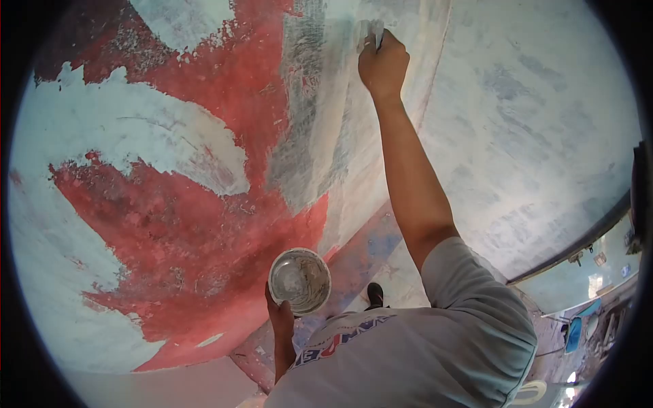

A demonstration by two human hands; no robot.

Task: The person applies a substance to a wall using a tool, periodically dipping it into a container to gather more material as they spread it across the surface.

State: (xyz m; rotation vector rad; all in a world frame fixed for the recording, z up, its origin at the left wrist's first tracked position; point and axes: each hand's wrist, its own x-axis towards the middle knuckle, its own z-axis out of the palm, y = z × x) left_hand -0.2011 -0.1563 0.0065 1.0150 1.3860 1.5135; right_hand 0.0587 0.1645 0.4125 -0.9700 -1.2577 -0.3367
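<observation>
My left hand (281, 318) grips a round tub (328, 285) low in front of me. Its mouth tilts towards my eyes, and wet-looking grey paste (296, 277) coats the bottom and inner side. High up, my right hand (384, 64) is closed round a putty knife (371, 32) held at the wall. The blade is small in view and partly blurred, and the fingers hide its handle. Around it the wall (224, 102) carries smeared grey and whitish filler, with bare red paint and pale patches to the left.
To the right, past the corner line, stands a whitish wall (544, 122) with grey smears. A dark shoe (375, 294) shows on the floor below. At the lower right are a blue object (573, 334) and assorted clutter beyond an opening, plus a pale curved object (530, 392).
</observation>
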